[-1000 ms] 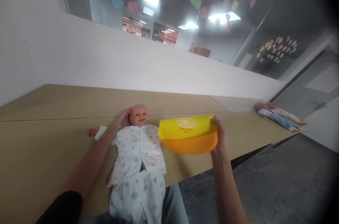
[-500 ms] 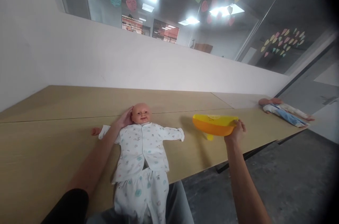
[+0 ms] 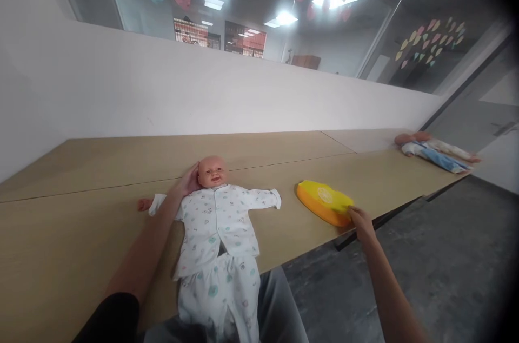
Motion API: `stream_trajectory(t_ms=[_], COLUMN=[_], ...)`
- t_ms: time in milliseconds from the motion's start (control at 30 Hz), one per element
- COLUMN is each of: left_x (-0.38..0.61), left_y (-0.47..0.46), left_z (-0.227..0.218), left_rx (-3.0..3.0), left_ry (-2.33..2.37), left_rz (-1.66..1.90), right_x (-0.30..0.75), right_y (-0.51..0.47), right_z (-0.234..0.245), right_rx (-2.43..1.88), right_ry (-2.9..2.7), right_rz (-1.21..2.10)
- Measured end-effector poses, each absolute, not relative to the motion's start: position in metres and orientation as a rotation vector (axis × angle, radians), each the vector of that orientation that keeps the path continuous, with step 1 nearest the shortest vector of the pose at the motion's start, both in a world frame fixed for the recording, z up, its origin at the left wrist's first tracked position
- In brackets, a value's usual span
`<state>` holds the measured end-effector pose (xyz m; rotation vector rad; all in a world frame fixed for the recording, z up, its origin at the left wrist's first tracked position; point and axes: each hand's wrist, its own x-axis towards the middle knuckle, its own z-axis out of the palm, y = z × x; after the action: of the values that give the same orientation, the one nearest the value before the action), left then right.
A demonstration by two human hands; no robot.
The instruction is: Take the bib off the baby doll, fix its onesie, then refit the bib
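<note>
Two hands at work, L to R. Left hand [image 3: 187,180] cups the side of the baby doll's [image 3: 217,213] head, fingers curled round it, same spot as a sec ago; doll lies flat on its back on the worktop [image 3: 81,213], legs hanging off the near edge over the person's lap.

Right hand [image 3: 360,218]: big change here. A sec ago it held the yellow-orange bib [image 3: 324,201] up in the air beside the doll's chest; now the bib lies flat on the worktop, well apart from the doll, just beyond the right fingertips. Fingers rest at its near rim; can't tell if they grip or have let go. So the bib looks set aside and the doll's front is uncovered.

Edges/room: bib sits close to the worktop's front edge, right hand partly past it over the floor [image 3: 425,278]. Bare wood betw. doll's sleeve and bib, more behind up to the white wall [image 3: 162,88]. Second doll [image 3: 436,147] lies far R, well clear.
</note>
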<state>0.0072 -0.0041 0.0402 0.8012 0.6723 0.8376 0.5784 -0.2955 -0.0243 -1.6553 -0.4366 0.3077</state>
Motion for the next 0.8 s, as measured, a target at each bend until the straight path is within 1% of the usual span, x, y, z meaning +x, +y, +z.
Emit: stream_trajectory(t_ms=[33, 100, 167, 200, 267, 400, 467, 567, 667, 800], left_x=[0.008, 0.009, 0.010, 0.010, 0.011, 0.010, 0.010, 0.010, 0.014, 0.029], left_y=[-0.006, -0.009, -0.009, -0.008, -0.005, -0.004, -0.008, -0.014, -0.017, -0.019], left_z=[0.042, 0.044, 0.045, 0.045, 0.044, 0.041, 0.041, 0.044, 0.050, 0.063], left_rx=[0.809, 0.828, 0.834, 0.833, 0.821, 0.799, 0.795, 0.806, 0.839, 0.939], left_ry=[0.673, 0.664, 0.659, 0.665, 0.693, 0.751, 0.752, 0.748, 0.780, 0.858], left_rz=[0.842, 0.839, 0.839, 0.836, 0.832, 0.856, 0.847, 0.807, 0.767, 0.698], right_x=[0.578, 0.564, 0.530, 0.506, 0.445, 0.318, 0.272, 0.236, 0.225, 0.215], right_y=[-0.298, -0.299, -0.290, -0.283, -0.262, -0.239, -0.252, -0.299, -0.354, -0.399], right_z=[-0.023, -0.020, -0.012, -0.006, 0.010, 0.045, 0.053, 0.043, 0.011, -0.032], right_rx=[-1.713, -1.805, -1.814, -1.758, -1.632, -1.409, -1.387, -1.426, -1.479, -1.311], right_ry=[-0.428, -0.473, -0.669, -0.815, -1.088, -1.723, -1.832, -1.737, -1.410, -1.212], right_rz=[0.294, 0.132, -0.106, -0.140, -0.006, 0.460, 0.606, 0.762, 0.804, 0.968])
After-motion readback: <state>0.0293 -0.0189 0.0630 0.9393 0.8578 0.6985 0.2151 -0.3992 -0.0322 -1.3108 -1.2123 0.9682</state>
